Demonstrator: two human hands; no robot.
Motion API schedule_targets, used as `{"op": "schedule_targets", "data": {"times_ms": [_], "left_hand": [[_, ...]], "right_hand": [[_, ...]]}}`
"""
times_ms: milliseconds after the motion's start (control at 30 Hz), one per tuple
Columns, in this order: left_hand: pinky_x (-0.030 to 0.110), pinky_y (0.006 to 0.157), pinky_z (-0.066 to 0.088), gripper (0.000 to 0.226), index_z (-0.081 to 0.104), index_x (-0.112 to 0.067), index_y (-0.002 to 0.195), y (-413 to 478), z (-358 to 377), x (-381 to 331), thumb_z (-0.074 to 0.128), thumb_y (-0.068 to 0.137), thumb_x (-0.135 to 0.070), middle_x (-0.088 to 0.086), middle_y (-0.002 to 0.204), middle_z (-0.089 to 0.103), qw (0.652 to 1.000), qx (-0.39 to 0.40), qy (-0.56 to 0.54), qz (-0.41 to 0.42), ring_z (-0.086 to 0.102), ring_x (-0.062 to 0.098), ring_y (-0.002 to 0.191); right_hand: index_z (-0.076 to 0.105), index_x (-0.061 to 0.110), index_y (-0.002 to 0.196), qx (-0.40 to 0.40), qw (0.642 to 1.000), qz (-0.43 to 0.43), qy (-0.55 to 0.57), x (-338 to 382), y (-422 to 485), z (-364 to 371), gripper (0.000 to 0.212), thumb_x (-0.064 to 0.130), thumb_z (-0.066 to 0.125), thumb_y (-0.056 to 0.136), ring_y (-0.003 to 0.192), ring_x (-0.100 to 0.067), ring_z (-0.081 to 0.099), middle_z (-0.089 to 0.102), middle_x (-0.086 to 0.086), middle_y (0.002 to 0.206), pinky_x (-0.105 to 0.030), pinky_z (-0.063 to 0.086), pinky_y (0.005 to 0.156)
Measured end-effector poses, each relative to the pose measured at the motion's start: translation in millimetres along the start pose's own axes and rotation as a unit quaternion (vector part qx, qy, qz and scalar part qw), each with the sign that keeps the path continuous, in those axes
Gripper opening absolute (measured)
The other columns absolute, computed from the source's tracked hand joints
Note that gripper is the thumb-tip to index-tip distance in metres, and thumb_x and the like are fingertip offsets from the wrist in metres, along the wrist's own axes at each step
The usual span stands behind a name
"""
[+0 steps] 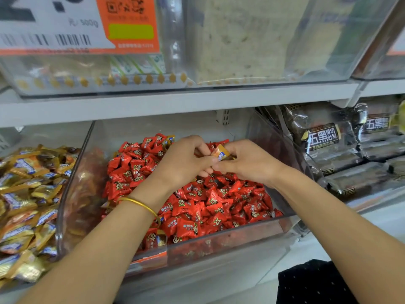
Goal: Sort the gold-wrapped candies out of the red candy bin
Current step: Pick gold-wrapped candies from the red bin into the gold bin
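Two bare hands meet in the air over the middle of a big see-through plastic bin [219,236] that sits on a low shelf. The bin is full of little red wrapped candies [197,205], heaped higher at the back. Between the two hands is one small shiny gold-wrapped candy [220,152] with a bit of orange and blue on it, held up above the red pile. The right hand [247,161] pinches this candy with its thumb and first fingers [228,165], and its other fingers are curled in. The left hand [186,161] has its fingers curled too, and they touch the right hand's fingers and the end of the candy, but I cannot tell if the left hand grips the candy. A thin gold bangle [140,204] sits on the left wrist. Another gold-and-brown candy [161,239] lies among the red ones, right against the front wall of the bin. Just beside this bin on the left is a heap of many gold wrapped candies [26,194]. On the right are dark shiny bread packets [324,139] with white writing. A grey shelf board [175,102] runs above, and over it hangs a white and orange price tag [65,23].
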State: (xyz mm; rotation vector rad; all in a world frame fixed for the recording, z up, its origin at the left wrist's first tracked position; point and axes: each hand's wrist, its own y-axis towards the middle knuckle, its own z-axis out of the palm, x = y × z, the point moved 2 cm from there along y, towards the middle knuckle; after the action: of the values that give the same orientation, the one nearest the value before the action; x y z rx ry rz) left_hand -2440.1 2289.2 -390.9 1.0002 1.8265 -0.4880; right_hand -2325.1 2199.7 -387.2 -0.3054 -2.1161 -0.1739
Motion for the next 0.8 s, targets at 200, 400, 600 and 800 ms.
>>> {"op": "schedule_targets", "data": {"times_ms": [200, 400, 600, 800], "left_hand": [[0.029, 0.06, 0.045, 0.023, 0.055, -0.001, 0.08, 2, -28, 7, 0.064, 0.088, -0.021, 0.006, 0.071, 0.054, 0.984, -0.12, 0.13, -0.013, 0.057, 0.017, 0.061], [0.022, 0.055, 0.038, 0.024, 0.055, 0.002, 0.083, -3, -30, 7, 0.062, 0.088, -0.02, 0.009, 0.071, 0.056, 0.985, -0.137, 0.099, -0.038, 0.063, 0.019, 0.066], [0.028, 0.065, 0.05, 0.013, 0.051, -0.011, 0.078, -3, -30, 2, 0.059, 0.088, -0.014, 0.023, 0.078, 0.063, 0.987, -0.129, 0.088, -0.046, 0.067, 0.005, 0.058], [0.04, 0.081, 0.057, 0.016, 0.053, -0.002, 0.073, -5, -32, 5, 0.06, 0.086, -0.008, 0.013, 0.076, 0.069, 0.989, -0.123, 0.041, -0.068, 0.07, 0.014, 0.066]], "right_hand": [[0.066, 0.025, 0.115, 0.191, 0.971, -0.006, -0.146, -11, -2, 14, 0.032, 0.016, 0.069, 0.084, 0.102, 0.004, 0.056, 0.063, 0.011, 0.115, -0.012, 0.04, 0.092], [0.062, 0.04, 0.117, 0.139, 0.867, 0.066, -0.473, -28, 1, -1, 0.039, 0.035, 0.072, 0.079, 0.123, -0.011, 0.048, 0.053, 0.015, 0.129, -0.031, 0.042, 0.097], [0.067, 0.03, 0.115, 0.073, 0.946, -0.024, -0.315, -9, -5, -9, 0.033, 0.014, 0.067, 0.085, 0.117, -0.008, 0.05, 0.058, 0.009, 0.125, -0.019, 0.035, 0.1], [0.073, 0.016, 0.104, 0.31, 0.867, 0.058, -0.386, -23, -6, 13, 0.025, 0.02, 0.073, 0.079, 0.094, -0.008, 0.059, 0.067, 0.003, 0.104, -0.02, 0.042, 0.084]]}}
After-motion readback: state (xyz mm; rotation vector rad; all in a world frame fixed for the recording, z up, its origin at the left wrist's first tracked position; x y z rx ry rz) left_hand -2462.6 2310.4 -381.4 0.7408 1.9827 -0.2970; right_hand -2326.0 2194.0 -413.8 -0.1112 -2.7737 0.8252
